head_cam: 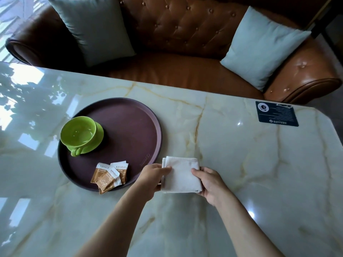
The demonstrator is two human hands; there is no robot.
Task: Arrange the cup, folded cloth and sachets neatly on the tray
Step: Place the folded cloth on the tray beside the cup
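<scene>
A round dark purple tray [133, 127] lies on the marble table. On its left part stands a green cup [78, 133] on a green saucer [97, 140], handle toward me. Several brown and white sachets [109, 176] lie overlapping at the tray's near edge, one poking over the rim. A folded white cloth [181, 173] sits just right of the tray, on or barely above the table. My left hand [151, 178] pinches its left edge. My right hand [210, 184] grips its right edge.
The marble table [241, 164] is glossy with bright reflections. A dark blue card [276, 113] lies flat at the far right corner. Behind the table stands a brown leather sofa [185, 34] with two pale cushions.
</scene>
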